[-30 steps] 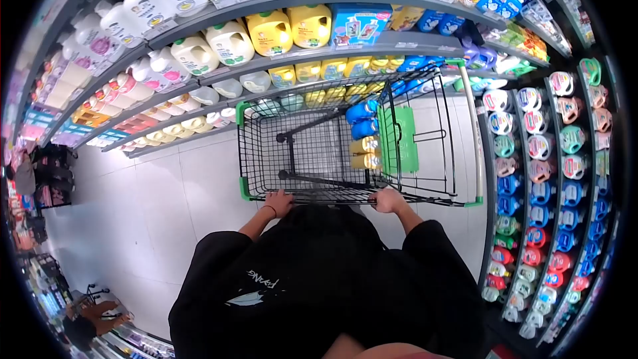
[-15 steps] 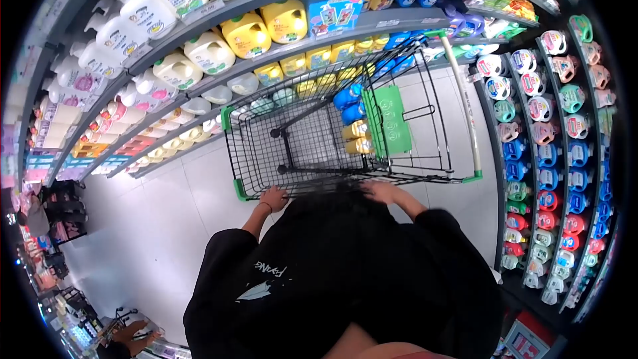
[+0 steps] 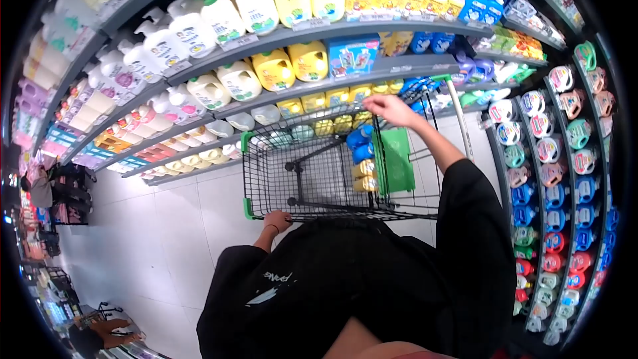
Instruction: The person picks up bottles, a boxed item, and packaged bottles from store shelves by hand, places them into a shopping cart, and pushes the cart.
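My left hand (image 3: 278, 221) is closed around the near rim of a black wire shopping cart (image 3: 266, 186) with green corners, at its left end. Stretched out over the cart toward its far side, my right hand (image 3: 395, 112) has its fingers pointing left, with nothing visible in them. Below it in the cart lie blue packs (image 3: 361, 144) and yellow packs (image 3: 365, 176), against a green panel (image 3: 397, 166). The cart's pale handle bar (image 3: 460, 116) is at the right.
Shelves (image 3: 226, 43) curve along the far side with pump bottles (image 3: 256, 6) and yellow jugs (image 3: 310, 61). Another shelf on the right holds detergent bottles (image 3: 522, 193). A person (image 3: 100, 336) is at lower left beside another cart. Pale floor tiles (image 3: 159, 239) lie left.
My right hand has left the cart's near side and reached across to the far side. My left hand stays on the near rim. The cart and shelves sit lower in view.
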`<state>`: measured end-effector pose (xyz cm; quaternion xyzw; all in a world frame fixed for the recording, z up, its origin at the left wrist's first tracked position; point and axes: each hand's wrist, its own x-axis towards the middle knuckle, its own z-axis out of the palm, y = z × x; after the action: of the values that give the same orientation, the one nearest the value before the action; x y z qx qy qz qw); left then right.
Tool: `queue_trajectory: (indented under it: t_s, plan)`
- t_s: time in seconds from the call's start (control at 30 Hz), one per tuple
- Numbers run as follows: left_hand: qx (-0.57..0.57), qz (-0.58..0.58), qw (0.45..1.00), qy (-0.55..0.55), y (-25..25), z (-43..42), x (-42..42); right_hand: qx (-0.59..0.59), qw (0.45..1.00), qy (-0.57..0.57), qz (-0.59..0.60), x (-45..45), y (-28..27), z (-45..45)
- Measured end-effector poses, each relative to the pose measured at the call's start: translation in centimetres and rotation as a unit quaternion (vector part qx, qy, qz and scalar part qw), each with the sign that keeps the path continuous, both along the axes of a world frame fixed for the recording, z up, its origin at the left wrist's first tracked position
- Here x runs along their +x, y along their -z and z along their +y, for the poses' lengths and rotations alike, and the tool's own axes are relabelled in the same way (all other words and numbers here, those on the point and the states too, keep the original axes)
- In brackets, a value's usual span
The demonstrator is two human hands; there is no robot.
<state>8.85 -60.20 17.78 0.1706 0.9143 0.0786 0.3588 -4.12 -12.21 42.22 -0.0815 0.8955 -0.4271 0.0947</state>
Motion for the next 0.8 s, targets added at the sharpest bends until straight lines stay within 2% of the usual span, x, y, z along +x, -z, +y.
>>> queue_trajectory:
  t_s: [0.1, 0.13, 0.17, 0.23, 0.27, 0.37, 0.5, 0.53, 0.63, 0.7, 0.77, 0.8]
  plan:
    - [0.013, 0.010, 1.000, -0.017, 0.0, -0.2, 0.2, 0.110, 0.993, 0.038, 0.033, -7.8, 2.2, 2.8]
    - [0.003, 0.025, 1.000, -0.013, -0.1, -0.1, 0.3, 0.184, 0.981, 0.045, 0.035, -9.4, 1.7, 3.1]
    - [-0.007, 0.039, 0.999, -0.007, -0.2, -0.1, 0.4, 0.199, 0.976, 0.021, 0.087, -10.9, 1.7, 3.3]
    - [-0.011, 0.052, 0.998, -0.022, -0.2, -0.1, 0.4, 0.252, 0.965, 0.063, 0.032, -13.6, 1.2, 3.1]
    - [-0.019, 0.058, 0.998, -0.025, -0.2, -0.1, 0.2, 0.284, 0.955, 0.065, 0.059, -14.5, 0.9, 2.6]
    - [-0.023, 0.044, 0.998, -0.043, 0.0, -0.3, 0.1, 0.332, 0.929, 0.063, 0.150, -16.3, -0.1, 1.3]
    - [-0.029, 0.053, 0.998, -0.035, -0.1, -0.8, 0.0, 0.395, 0.910, 0.075, 0.103, -18.1, -1.5, 0.7]
    - [-0.033, 0.061, 0.997, -0.039, 0.2, -0.9, 0.0, 0.404, 0.903, 0.075, 0.121, -18.6, -1.3, 0.7]
    - [-0.027, 0.071, 0.996, -0.042, 0.9, -1.1, -0.1, 0.448, 0.891, 0.065, 0.038, -20.1, -0.8, 1.1]
    - [-0.025, 0.073, 0.997, -0.028, -0.4, -1.1, -0.2, 0.462, 0.880, 0.087, 0.063, -20.2, 0.9, 1.1]
    - [-0.045, 0.079, 0.995, -0.032, -1.0, -0.7, -0.4, 0.466, 0.854, 0.137, 0.187, -19.1, 3.9, 0.7]
    - [-0.057, 0.089, 0.994, -0.029, -1.4, -0.6, -0.3, 0.461, 0.858, 0.142, 0.178, -18.8, 4.7, 0.6]
